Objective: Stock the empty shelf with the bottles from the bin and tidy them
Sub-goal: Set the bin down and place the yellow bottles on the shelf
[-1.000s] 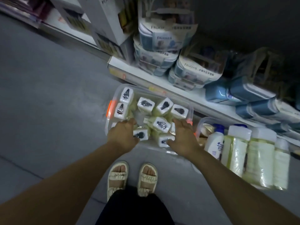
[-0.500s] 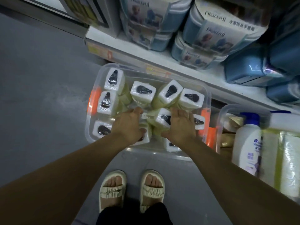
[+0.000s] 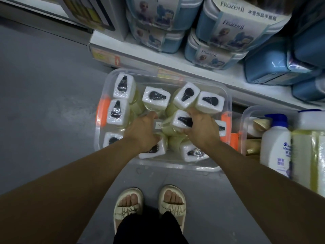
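Both hands have sunk deeper into the clear bin (image 3: 226,103) at mid-frame, packed with white-capped bottles (image 3: 155,97). Left hand (image 3: 142,132) curls over one near bottle (image 3: 156,149). Right hand (image 3: 202,127) clamps another bottle (image 3: 180,120).

A grey floor (image 3: 44,106) is filling the left and lower part of the view, dull and slightly mottled, with a faint sheen lying across it. A white shelf (image 3: 207,67) is running diagonally from upper left to the right edge, carrying price labels (image 3: 105,56) on its front lip. Stacked blue Frozen II boxes (image 3: 228,30) are sitting on it, with plain blue cases (image 3: 274,67) lying beside them to the right. A dark-framed white carton (image 3: 98,13) is standing at the shelf's left end. Farther left, a second low white ledge (image 3: 35,7) is edging the floor. The light is looking dim and cool, leaving the aisle shadowed.
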A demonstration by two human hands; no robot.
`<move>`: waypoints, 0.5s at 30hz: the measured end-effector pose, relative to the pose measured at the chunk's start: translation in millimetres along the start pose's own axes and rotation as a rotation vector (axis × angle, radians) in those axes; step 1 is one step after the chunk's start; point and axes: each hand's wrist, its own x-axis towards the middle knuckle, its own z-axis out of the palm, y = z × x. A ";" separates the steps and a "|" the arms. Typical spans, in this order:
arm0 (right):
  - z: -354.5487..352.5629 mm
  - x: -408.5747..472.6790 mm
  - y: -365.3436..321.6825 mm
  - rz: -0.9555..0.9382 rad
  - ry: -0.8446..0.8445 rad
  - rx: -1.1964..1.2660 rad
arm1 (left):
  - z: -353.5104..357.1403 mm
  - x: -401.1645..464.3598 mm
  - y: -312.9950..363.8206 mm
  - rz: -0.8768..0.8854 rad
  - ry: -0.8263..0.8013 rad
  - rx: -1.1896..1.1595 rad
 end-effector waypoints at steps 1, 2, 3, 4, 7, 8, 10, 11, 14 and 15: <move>-3.0 0.0 -1.7 -0.008 0.013 0.011 | -2.2 -0.4 1.1 0.006 -0.002 0.000; -6.1 0.3 -3.5 -0.021 0.027 0.024 | -4.2 -0.2 2.1 0.014 -0.005 0.002; -8.9 0.6 -4.9 -0.041 0.037 0.039 | -5.7 0.6 2.9 0.024 -0.007 0.006; -12.2 0.6 -5.5 -0.061 0.039 0.052 | -7.0 1.3 3.7 0.028 -0.010 0.012; -25.3 -1.4 -3.1 -0.087 0.022 0.098 | -9.1 1.5 5.2 0.023 -0.016 0.008; -30.5 -2.2 -2.0 -0.086 0.012 0.134 | -9.8 0.3 6.0 0.018 -0.021 0.003; -44.0 -3.9 -2.5 -0.082 -0.031 0.237 | -12.6 -4.7 9.9 0.012 -0.027 -0.019; -52.4 -4.7 -3.2 -0.073 -0.061 0.288 | -14.8 -7.9 12.7 0.015 -0.033 -0.032; -83.5 -5.8 -5.0 -0.042 -0.118 0.387 | -25.1 -16.6 21.3 0.031 -0.060 -0.058; -94.9 -5.0 -4.6 -0.034 -0.118 0.402 | -29.0 -19.1 23.8 0.041 -0.063 -0.076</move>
